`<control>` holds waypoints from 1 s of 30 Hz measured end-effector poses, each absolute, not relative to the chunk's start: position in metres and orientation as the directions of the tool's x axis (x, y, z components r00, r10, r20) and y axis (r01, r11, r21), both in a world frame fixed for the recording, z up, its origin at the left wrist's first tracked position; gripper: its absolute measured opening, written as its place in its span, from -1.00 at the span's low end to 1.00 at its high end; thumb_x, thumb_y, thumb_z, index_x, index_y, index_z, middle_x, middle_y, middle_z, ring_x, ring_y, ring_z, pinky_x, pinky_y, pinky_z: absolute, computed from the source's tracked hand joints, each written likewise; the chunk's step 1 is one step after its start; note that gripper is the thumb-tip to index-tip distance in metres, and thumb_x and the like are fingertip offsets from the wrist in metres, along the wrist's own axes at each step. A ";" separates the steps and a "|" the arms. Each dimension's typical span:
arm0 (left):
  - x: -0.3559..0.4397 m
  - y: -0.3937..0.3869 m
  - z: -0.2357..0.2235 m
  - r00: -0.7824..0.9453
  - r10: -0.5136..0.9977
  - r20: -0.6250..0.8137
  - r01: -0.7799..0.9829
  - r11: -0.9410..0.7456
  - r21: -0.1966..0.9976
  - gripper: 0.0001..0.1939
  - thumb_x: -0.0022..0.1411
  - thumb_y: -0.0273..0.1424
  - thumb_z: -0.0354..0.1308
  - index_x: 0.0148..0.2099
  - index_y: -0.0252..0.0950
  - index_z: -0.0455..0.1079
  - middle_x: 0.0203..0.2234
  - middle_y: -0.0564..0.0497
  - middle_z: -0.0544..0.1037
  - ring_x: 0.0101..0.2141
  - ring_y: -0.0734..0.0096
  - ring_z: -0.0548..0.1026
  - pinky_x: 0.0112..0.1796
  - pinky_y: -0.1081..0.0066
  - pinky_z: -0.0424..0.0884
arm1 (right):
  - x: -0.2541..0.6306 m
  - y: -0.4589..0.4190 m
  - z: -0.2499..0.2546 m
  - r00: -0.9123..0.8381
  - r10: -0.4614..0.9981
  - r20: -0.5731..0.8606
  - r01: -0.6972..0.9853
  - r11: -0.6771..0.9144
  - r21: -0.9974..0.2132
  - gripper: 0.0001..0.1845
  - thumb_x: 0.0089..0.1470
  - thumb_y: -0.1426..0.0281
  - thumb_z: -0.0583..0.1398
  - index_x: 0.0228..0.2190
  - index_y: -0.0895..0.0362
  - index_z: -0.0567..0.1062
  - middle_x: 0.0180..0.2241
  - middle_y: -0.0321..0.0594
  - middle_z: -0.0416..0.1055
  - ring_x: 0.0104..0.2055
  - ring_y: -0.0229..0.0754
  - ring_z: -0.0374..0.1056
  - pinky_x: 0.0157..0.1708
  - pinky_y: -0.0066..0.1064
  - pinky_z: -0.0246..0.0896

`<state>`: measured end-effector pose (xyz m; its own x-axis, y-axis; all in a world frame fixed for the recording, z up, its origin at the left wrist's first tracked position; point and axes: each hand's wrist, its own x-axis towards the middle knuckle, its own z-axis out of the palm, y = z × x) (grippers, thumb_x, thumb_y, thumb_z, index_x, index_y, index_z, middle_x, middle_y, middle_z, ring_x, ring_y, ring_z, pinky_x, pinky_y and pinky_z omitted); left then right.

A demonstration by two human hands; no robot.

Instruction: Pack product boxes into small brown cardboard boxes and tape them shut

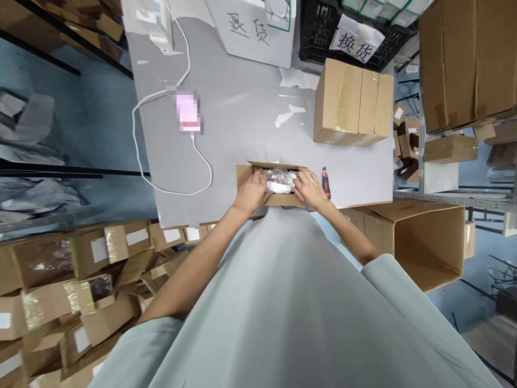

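Hiding edges of clear wrap [278,175]: fingers [264,178]

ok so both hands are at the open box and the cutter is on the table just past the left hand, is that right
Not quite: the head view shows the cutter just past the right hand, not the left hand. It is on the table, and both hands are at the open box.

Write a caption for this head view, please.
Both hands reach into an open box at the table's edge, a cutter lying to the right.
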<state>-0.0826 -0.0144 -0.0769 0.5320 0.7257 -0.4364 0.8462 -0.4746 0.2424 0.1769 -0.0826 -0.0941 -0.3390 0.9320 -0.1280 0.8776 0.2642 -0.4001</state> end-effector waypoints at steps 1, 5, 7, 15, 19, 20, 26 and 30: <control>-0.072 -0.013 -0.078 0.540 0.723 -0.430 0.841 -0.475 0.258 -0.13 0.58 -0.30 0.25 0.74 -0.53 0.08 0.57 -0.59 0.28 0.46 -0.41 0.41 0.34 -0.07 0.51 | 0.182 -0.087 -0.092 -0.309 0.944 -0.116 0.883 0.240 -0.402 -0.66 0.62 0.33 0.17 0.13 0.24 0.68 0.30 0.29 0.54 0.60 0.28 0.26 0.60 0.24 0.21; -0.033 -0.006 -0.086 0.516 0.690 -0.507 0.856 -0.443 0.267 -0.02 0.46 -0.33 0.42 0.76 -0.21 0.10 0.51 -0.46 0.34 0.47 -0.39 0.36 0.29 -0.07 0.55 | 0.199 -0.101 -0.090 -0.232 0.969 -0.086 0.889 0.175 -0.424 -0.66 0.62 0.33 0.14 0.14 0.19 0.67 0.26 0.26 0.56 0.57 0.31 0.27 0.51 0.24 0.30; -0.019 -0.002 -0.090 0.492 0.670 -0.556 0.868 -0.428 0.252 -0.07 0.44 -0.32 0.44 0.72 -0.12 0.19 0.46 -0.43 0.37 0.42 -0.38 0.39 0.24 -0.07 0.57 | 0.203 -0.104 -0.091 -0.220 0.971 -0.090 0.885 0.159 -0.437 -0.66 0.59 0.39 0.13 0.16 0.18 0.66 0.27 0.23 0.56 0.56 0.28 0.26 0.51 0.22 0.29; -0.006 0.002 -0.099 0.507 0.595 -0.624 0.843 -0.492 0.217 -0.45 0.47 -0.46 0.22 0.44 -0.22 0.60 0.35 -0.41 0.50 0.25 -0.29 0.55 0.11 -0.01 0.57 | 0.195 -0.103 -0.088 -0.135 0.969 -0.208 0.916 0.042 -0.399 -0.56 0.52 0.57 0.10 0.25 0.19 0.62 0.36 0.23 0.50 0.59 0.25 0.19 0.52 0.17 0.27; -0.018 -0.008 -0.091 0.566 0.609 -0.556 0.818 -0.498 0.287 -0.51 0.51 -0.48 0.10 0.32 -0.24 0.69 0.28 -0.34 0.60 0.15 -0.24 0.64 0.03 0.00 0.62 | 0.190 -0.101 -0.086 -0.072 0.967 -0.245 0.935 -0.019 -0.353 -0.49 0.54 0.58 0.07 0.35 0.19 0.56 0.41 0.26 0.45 0.58 0.27 0.20 0.54 0.17 0.22; -0.023 -0.011 -0.085 0.578 0.631 -0.517 0.815 -0.483 0.321 -0.51 0.51 -0.49 0.09 0.30 -0.23 0.71 0.25 -0.31 0.63 0.13 -0.20 0.65 0.04 0.01 0.63 | 0.189 -0.100 -0.087 -0.075 0.965 -0.253 0.936 -0.019 -0.352 -0.48 0.54 0.58 0.07 0.37 0.19 0.55 0.42 0.26 0.45 0.56 0.27 0.21 0.53 0.18 0.22; -0.076 0.011 -0.029 0.469 0.878 -0.092 0.677 -0.291 0.676 -0.71 0.48 -0.38 0.32 0.16 -0.13 0.73 0.08 -0.03 0.71 0.06 0.11 0.70 0.14 0.19 0.64 | 0.185 -0.098 -0.093 -0.141 0.948 -0.286 0.933 0.031 -0.357 -0.45 0.52 0.62 0.06 0.37 0.21 0.58 0.28 0.26 0.56 0.40 0.29 0.35 0.42 0.18 0.33; -0.123 0.084 -0.026 0.153 0.984 0.088 0.718 -0.172 0.674 -0.66 0.42 -0.27 0.49 0.18 -0.20 0.65 0.09 -0.04 0.67 0.03 0.13 0.66 0.18 0.16 0.62 | 0.179 -0.096 -0.093 -0.164 0.949 -0.268 0.934 0.062 -0.351 -0.44 0.51 0.65 0.06 0.34 0.17 0.61 0.25 0.18 0.59 0.37 0.24 0.38 0.39 0.10 0.36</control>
